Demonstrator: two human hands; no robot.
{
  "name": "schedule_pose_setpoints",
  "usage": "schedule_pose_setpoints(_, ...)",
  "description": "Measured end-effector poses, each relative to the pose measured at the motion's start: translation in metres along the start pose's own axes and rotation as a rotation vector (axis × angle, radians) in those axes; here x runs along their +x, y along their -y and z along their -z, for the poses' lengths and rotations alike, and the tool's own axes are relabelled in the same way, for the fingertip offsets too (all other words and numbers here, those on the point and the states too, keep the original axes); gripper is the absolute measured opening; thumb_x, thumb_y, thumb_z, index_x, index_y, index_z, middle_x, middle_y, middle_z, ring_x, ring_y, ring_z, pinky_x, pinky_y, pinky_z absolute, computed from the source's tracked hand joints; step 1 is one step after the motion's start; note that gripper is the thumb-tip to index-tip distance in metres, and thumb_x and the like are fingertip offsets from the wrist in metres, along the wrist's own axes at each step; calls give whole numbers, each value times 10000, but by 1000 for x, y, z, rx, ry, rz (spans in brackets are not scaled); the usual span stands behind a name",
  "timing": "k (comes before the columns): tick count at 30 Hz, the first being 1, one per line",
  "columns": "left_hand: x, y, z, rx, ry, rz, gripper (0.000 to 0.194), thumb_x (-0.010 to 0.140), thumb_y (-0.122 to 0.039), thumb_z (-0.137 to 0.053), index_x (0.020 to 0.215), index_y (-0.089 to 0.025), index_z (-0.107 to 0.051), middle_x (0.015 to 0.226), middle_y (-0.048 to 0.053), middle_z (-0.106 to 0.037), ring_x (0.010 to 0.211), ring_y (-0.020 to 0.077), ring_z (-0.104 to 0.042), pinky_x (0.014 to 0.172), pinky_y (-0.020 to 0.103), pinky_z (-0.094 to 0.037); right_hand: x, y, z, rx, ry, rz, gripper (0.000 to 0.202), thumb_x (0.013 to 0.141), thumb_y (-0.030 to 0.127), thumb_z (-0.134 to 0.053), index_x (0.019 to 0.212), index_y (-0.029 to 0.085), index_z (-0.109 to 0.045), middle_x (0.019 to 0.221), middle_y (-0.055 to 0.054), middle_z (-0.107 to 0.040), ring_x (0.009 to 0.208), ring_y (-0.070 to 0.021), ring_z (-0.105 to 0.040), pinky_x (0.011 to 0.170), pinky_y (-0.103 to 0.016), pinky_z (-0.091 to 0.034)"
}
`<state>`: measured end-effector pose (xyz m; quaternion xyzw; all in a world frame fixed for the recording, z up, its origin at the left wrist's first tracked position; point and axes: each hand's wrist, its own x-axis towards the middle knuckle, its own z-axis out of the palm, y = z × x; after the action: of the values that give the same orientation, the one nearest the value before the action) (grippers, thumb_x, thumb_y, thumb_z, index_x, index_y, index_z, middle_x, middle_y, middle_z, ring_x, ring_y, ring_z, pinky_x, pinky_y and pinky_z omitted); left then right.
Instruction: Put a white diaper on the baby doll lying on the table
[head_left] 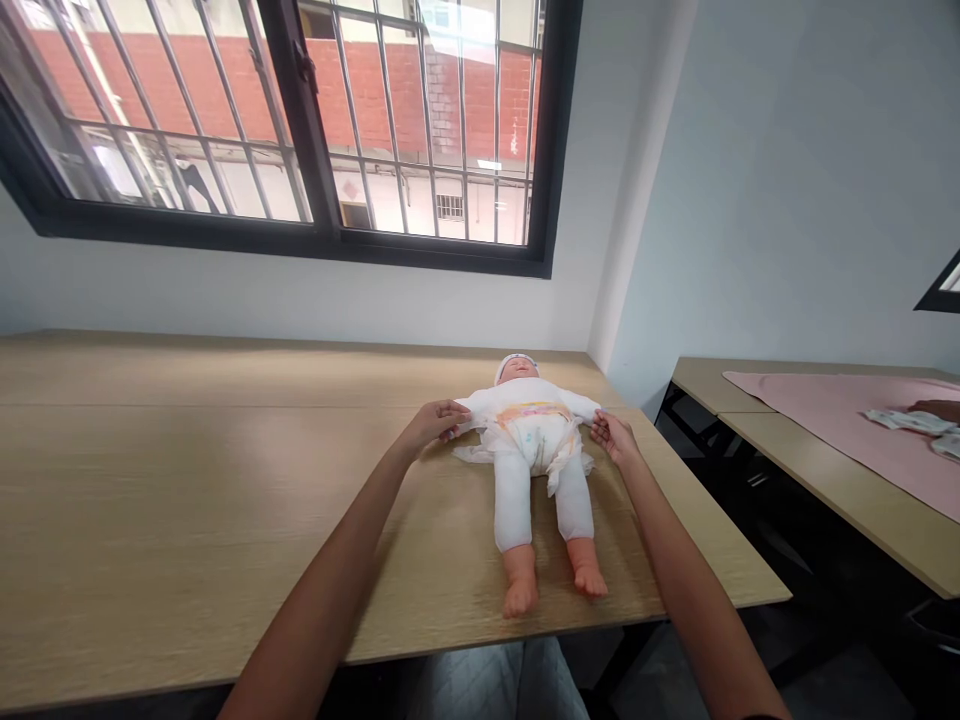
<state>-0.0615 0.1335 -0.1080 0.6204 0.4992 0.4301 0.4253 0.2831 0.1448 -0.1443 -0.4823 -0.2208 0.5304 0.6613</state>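
A baby doll [514, 483] lies on its back on the wooden table [262, 520], head toward the window wall and bare feet toward me. It has a white cap, a white cloth body and a diaper [541, 440] with an orange-edged waistband around its middle. The diaper's side frills stick out loosely at both hips. The doll's arms are spread wide. My left hand [441, 420] is closed around the end of the arm on the left. On the other side, my right hand [613, 437] pinches the end of the opposite arm. My fingers partly hide the doll's hands.
A second table [840, 470] stands to the right across a dark gap, with a pink cloth [802, 400] and folded white items [911, 422] on it. A barred window [435, 130] is in the wall behind. The table's front edge runs close below the doll's feet.
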Motion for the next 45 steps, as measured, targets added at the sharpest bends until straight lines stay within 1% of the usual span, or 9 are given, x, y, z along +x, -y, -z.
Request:
schedule_pose_setpoints(4,-6,-7,2,15,64,-12,352,586,-386,-762,845,-161,-685,688,19,-670,555,113,-553,486,212,-377,1,-1,2,-13,19,9,114,761,102,-646,674,151,-592,506,34,-611,409,-66,-554,441,-149,-500)
schedule_pose_setpoints(7,-7,-10,0,4,77,-19,300,565,-311,-762,818,-167,-689,651,23,-669,490,110,-518,459,223,-377,1,-2,3,-25,34,17,102,744,124,-675,690,152,-593,517,30,-618,420,-71,-562,444,-152,-502)
schedule_pose_setpoints(15,-6,-10,-2,-13,-7,-71,221,509,-193,-659,726,-171,-693,541,-10,-624,336,77,-411,343,190,-275,1,-3,2,-59,38,19,134,729,152,-708,697,153,-578,504,32,-609,416,-79,-567,446,-162,-501)
schedule_pose_setpoints(18,-6,-8,-1,0,-48,-78,183,520,-212,-642,694,-169,-682,485,-28,-576,322,76,-404,342,191,-286,1,-2,1,-49,30,3,126,762,125,-670,683,147,-574,500,31,-605,401,-70,-552,445,-156,-493)
schedule_pose_setpoints(24,2,4,0,58,-89,-115,175,561,-276,-641,700,-172,-660,545,-17,-582,324,73,-399,346,203,-300,2,-2,2,-32,26,-11,90,803,86,-612,722,117,-588,516,19,-621,417,-70,-551,457,-161,-495)
schedule_pose_setpoints(28,5,7,-1,82,-131,-120,128,545,-263,-642,639,-178,-660,573,0,-592,379,92,-431,376,209,-327,2,-3,2,-34,29,-15,93,811,82,-597,726,115,-581,510,22,-616,409,-68,-543,452,-159,-490)
schedule_pose_setpoints(34,8,9,-2,246,-206,-238,68,525,-176,-606,565,-198,-655,608,20,-626,590,153,-534,539,221,-404,1,-2,2,-36,42,-5,90,802,77,-603,732,129,-579,517,26,-618,412,-69,-542,443,-161,-487)
schedule_pose_setpoints(41,7,9,-2,245,-333,-258,86,529,-161,-559,547,-211,-627,612,5,-616,635,177,-533,574,232,-385,0,-2,1,-33,27,1,97,792,88,-604,715,141,-582,505,36,-602,404,-71,-543,444,-166,-493)
schedule_pose_setpoints(45,7,14,1,283,-369,-255,148,558,-134,-515,623,-220,-617,636,-2,-588,658,180,-526,578,232,-368,0,-2,1,-34,30,3,97,798,94,-592,716,145,-590,518,35,-612,399,-69,-545,437,-166,-495)
